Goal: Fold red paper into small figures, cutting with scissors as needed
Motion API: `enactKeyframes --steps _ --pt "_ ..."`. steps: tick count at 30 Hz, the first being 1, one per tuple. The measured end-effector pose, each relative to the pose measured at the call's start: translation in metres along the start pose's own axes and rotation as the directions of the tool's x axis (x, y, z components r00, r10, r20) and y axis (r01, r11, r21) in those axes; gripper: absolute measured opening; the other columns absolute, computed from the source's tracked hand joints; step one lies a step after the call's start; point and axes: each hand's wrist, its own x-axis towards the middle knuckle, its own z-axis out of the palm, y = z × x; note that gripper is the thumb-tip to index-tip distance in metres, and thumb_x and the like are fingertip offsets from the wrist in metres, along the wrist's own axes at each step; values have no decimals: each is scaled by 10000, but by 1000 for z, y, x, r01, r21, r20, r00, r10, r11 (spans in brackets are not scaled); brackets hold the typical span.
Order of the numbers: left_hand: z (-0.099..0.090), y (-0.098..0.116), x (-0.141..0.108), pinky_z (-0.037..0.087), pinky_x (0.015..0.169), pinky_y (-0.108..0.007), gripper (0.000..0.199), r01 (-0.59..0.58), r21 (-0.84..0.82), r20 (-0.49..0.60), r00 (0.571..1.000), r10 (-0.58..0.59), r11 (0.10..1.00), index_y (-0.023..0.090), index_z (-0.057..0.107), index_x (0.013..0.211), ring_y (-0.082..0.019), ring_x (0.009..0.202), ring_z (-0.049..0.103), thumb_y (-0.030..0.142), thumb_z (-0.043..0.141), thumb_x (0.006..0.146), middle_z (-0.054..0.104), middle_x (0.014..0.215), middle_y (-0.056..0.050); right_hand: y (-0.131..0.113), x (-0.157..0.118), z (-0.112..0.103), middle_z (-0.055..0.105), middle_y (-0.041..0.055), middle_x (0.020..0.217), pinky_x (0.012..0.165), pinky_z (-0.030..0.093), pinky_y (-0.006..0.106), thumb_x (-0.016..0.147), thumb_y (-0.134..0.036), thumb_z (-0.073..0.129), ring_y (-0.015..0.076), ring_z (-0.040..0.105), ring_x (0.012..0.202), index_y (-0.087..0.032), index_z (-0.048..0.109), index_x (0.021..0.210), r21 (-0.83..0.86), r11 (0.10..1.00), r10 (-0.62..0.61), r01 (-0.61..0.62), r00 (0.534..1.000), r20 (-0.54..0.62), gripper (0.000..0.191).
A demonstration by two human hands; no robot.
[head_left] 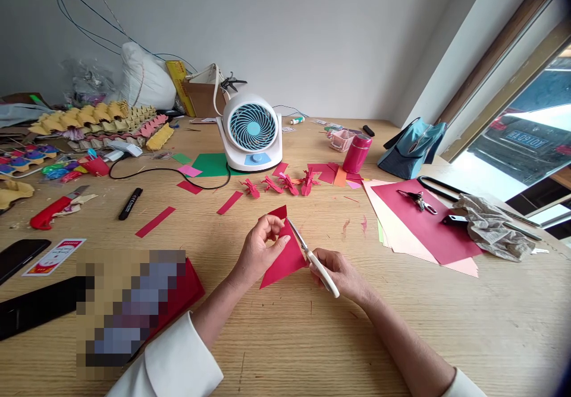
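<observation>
A sheet of red paper [284, 262] is pinched between the thumb and fingers of my left hand [262, 245]. My right hand [341, 272] grips a pair of scissors [323, 272] with white handles. Their blades point up and away from me, lying along the right edge of the red paper. Whether the blades are apart is hard to make out. Just beyond my hands, several folded red paper figures [288, 184] stand in a row. Narrow red paper strips [155, 222] lie to the left of my left hand.
A white fan [253, 130] stands behind the paper figures, its black cord running left. To the right are a pink canister [357, 153], a blue bag [413, 148] and stacked paper sheets [422, 218]. A red utility knife [56, 208] and a black marker [131, 204] lie left.
</observation>
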Motion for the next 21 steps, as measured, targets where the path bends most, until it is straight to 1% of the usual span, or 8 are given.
enactKeyframes --steps 3,4,6,8,10,15,18,21 --pt "1 -1 1 493 741 -259 400 74 -118 38 997 -70 990 174 545 1169 -148 774 624 286 680 810 663 844 -25 0 0 0 518 -41 607 499 332 233 805 -580 646 90 464 518 -165 570 827 10 1000 7 -7 1000 11 422" --pt "1 -1 1 500 762 -267 444 89 -130 57 995 -82 987 167 544 1222 -157 806 637 301 677 820 675 862 -36 0 -1 0 518 -42 608 501 337 232 807 -578 645 91 466 519 -164 576 840 12 1000 9 -9 1000 13 420" --pt "0 0 1 505 803 -276 482 107 -145 67 993 -98 984 164 568 1266 -172 863 651 328 680 827 694 914 -52 1 -1 0 528 -38 611 502 345 231 818 -572 633 93 472 521 -164 580 849 10 1000 10 -10 1000 16 413" --pt "0 0 1 502 829 -273 475 122 -180 52 992 -114 976 166 611 1247 -179 909 652 347 693 816 707 982 -61 1 -1 0 535 -36 616 500 347 231 827 -560 628 92 474 520 -164 580 848 5 1000 4 -4 1000 22 399" --pt "-1 1 2 500 828 -262 457 154 -245 51 988 -146 957 165 644 1217 -180 927 649 357 706 807 715 1006 -60 2 -1 0 534 -35 620 499 347 231 831 -546 628 92 474 520 -165 581 846 4 1000 -3 3 1000 27 384" --pt "-2 3 1 502 755 -238 435 262 -431 108 965 -239 863 169 667 1196 -155 833 643 356 726 808 729 931 -36 3 -1 0 548 -27 627 510 362 234 839 -551 612 97 485 533 -168 578 852 -3 1000 -9 9 999 41 386" --pt "0 4 0 499 733 -220 380 297 -516 147 955 -258 804 167 692 1143 -130 779 633 330 741 803 730 910 -29 3 -2 1 540 -29 621 510 368 234 829 -570 620 98 485 534 -167 570 850 21 1000 -14 12 998 58 407" --pt "3 5 -2 491 699 -203 349 332 -558 191 943 -272 761 163 707 1106 -110 727 616 317 753 796 722 855 -21 3 -2 2 542 -28 632 514 378 238 824 -583 625 102 495 539 -168 567 861 39 999 -10 7 998 66 421"
